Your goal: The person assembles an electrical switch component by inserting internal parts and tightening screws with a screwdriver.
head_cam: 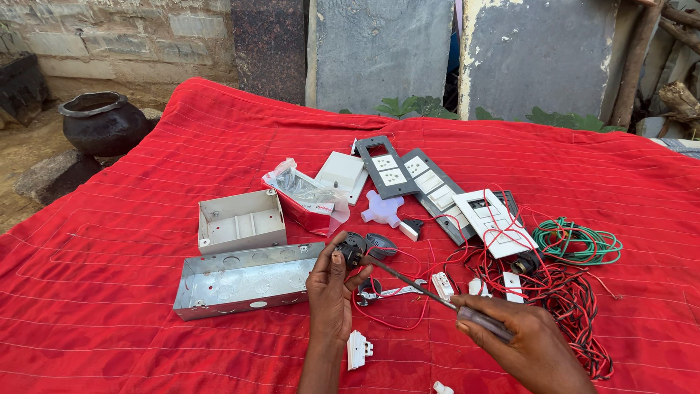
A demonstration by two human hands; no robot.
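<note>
Red quilted cloth (109, 306) covers the work surface. My left hand (329, 292) is clenched around a small black electrical fitting (351, 248), held just above the cloth near centre. My right hand (529, 343) grips the handle of a screwdriver (415, 284), whose shaft runs toward 10 o'clock and meets the fitting. At 9 o'clock of the fitting lies 1 long metal box (240, 281); 1 smaller white box (240, 221) sits at 10 o'clock. Red wires (569, 299) tangle at 3 o'clock, with a green coil (576, 244) beyond. My judgement: keep the tip square in the screw, the fitting steady, and press lightly to avoid slipping.
</note>
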